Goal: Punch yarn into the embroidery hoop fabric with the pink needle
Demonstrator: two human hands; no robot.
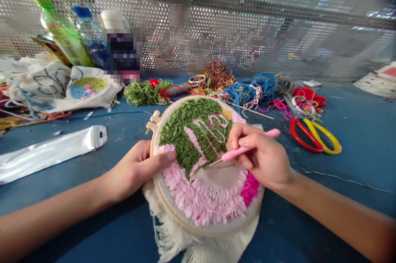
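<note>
A round wooden embroidery hoop (159,203) holds pale cloth worked with green, light pink and magenta yarn loops. My left hand (145,164) grips the hoop's left edge, its thumb lying on the pink stitches and its fingers hidden behind. In my right hand (260,153) is a pink-handled crochet hook or punch needle (238,152); I cannot tell which. Its thin metal tip points down and left at the bare patch of cloth (221,176) below the green area. A strand of light pink yarn (216,131) loops across the green stitches. Fringed cloth (173,221) hangs below the hoop.
Scissors (315,137) with red and yellow handles lie at right. Behind the hoop are bundles of green yarn (144,92), brown yarn (219,74) and blue yarn (262,85). A silvery packet (52,153) lies at left. Bottles (66,34) stand by the perforated metal panel (262,28).
</note>
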